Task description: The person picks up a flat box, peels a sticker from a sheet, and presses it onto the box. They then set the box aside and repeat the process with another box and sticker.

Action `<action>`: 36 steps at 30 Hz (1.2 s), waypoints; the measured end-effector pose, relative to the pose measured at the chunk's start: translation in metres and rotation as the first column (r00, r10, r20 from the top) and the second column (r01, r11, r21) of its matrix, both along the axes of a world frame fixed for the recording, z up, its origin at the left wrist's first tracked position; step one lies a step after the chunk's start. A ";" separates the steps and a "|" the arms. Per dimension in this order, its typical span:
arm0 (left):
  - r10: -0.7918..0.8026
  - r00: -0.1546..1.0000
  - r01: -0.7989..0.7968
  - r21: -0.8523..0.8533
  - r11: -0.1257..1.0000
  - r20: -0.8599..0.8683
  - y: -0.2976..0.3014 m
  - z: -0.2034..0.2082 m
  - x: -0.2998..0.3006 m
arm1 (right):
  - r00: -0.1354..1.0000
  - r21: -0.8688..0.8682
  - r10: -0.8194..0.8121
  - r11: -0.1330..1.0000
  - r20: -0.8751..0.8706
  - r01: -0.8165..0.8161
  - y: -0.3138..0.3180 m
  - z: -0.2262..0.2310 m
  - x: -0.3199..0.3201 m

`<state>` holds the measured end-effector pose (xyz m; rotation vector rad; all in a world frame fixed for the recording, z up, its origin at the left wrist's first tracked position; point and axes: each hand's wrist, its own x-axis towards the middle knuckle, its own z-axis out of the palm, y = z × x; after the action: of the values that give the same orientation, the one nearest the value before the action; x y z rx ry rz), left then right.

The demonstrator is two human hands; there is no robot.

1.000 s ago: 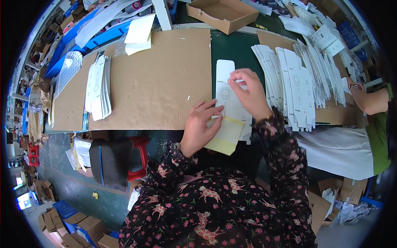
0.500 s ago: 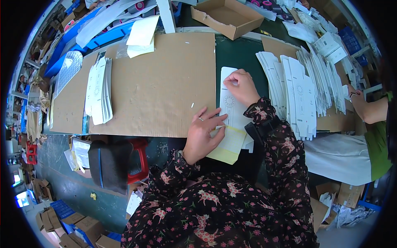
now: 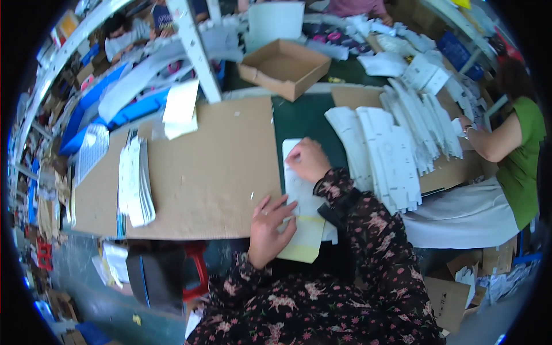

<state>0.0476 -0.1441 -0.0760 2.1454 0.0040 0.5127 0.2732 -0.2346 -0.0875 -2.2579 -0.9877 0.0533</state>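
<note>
A flat white printed carton (image 3: pixel 294 187) lies in front of me, across the dark green strip of the table. Over its far end, my right hand (image 3: pixel 310 162) is closed, thumb and fingertips pinched together. Whatever is in the pinch, if anything, is too small to make out. Nearer to me, my left hand (image 3: pixel 270 233) rests with fingers spread at the carton's left edge. Its fingertips reach over the carton and a pale yellow sheet of paper (image 3: pixel 305 242), which covers the carton's near end and sticks out past the table edge.
Stacks of flat white cartons stand at right (image 3: pixel 388 155) and left (image 3: pixel 135 181). Brown cardboard (image 3: pixel 213 172) covers the table's middle. Beyond are an open cardboard box (image 3: pixel 284 69), yellow papers (image 3: pixel 181 109) and a white post (image 3: pixel 198 52). A co-worker in green (image 3: pixel 517 149) sits at right.
My view has tilted up and turned right, so the table sits lower and more of the far side shows. Both hands keep nearly the same places on the carton.
</note>
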 end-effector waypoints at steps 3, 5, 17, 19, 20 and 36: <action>0.002 1.000 -0.002 0.019 1.000 0.008 -0.001 -0.001 -0.007 | 0.988 0.018 -0.100 0.995 -0.117 0.102 0.003 -0.002 -0.008; -0.012 1.000 0.012 0.008 1.000 -0.018 -0.007 0.000 -0.003 | 0.987 0.077 -0.128 0.988 -0.095 0.136 -0.006 -0.017 0.003; 0.066 0.997 -0.074 -0.181 0.981 -0.047 0.005 0.000 -0.021 | 0.949 0.040 -0.292 0.956 0.116 0.290 -0.110 0.043 -0.134; 0.080 0.997 -0.082 -0.160 0.984 -0.023 0.000 -0.011 -0.017 | 0.902 -0.013 -0.416 0.907 0.118 0.421 -0.140 0.025 -0.151; 0.008 1.000 -0.010 -0.140 0.990 -0.018 -0.005 -0.016 -0.014 | 0.887 -0.031 -0.461 0.887 0.015 0.461 -0.153 0.023 -0.160; -0.015 1.000 0.015 -0.323 0.946 0.001 -0.004 -0.002 -0.031 | 0.828 0.461 -0.234 0.738 -0.510 0.493 -0.174 0.027 -0.176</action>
<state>0.0161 -0.1484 -0.0780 1.8227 0.0681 0.4667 0.0974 -0.4091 -0.0602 -1.7180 -0.2380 0.0532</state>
